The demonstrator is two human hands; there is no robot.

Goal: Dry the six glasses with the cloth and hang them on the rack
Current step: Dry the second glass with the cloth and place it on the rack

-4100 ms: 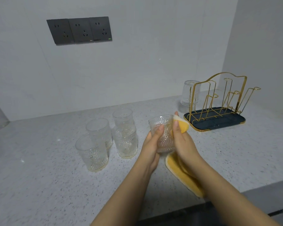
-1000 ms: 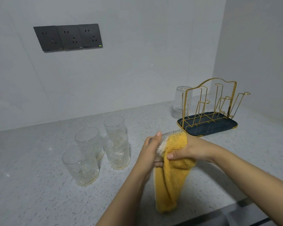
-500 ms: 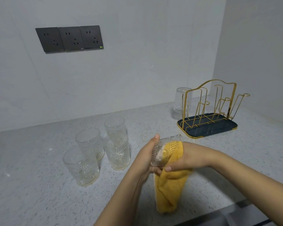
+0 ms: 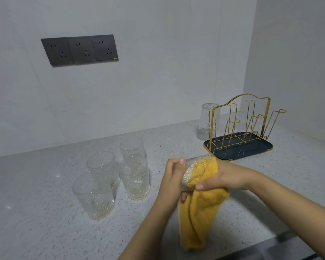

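While unblocked, 4 glasses (image 4: 118, 177) beside rack (image 4: 240, 128).

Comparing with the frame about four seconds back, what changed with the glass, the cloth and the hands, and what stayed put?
The glass went from upright to lying on its side in the left hand. The right hand lifted the yellow cloth off the counter and pushed it into the glass mouth. The four standing glasses, the rack and its one hung glass are unchanged.

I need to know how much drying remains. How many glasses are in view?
6: four glasses stand grouped on the counter, one in the hands, one upside down on the rack.
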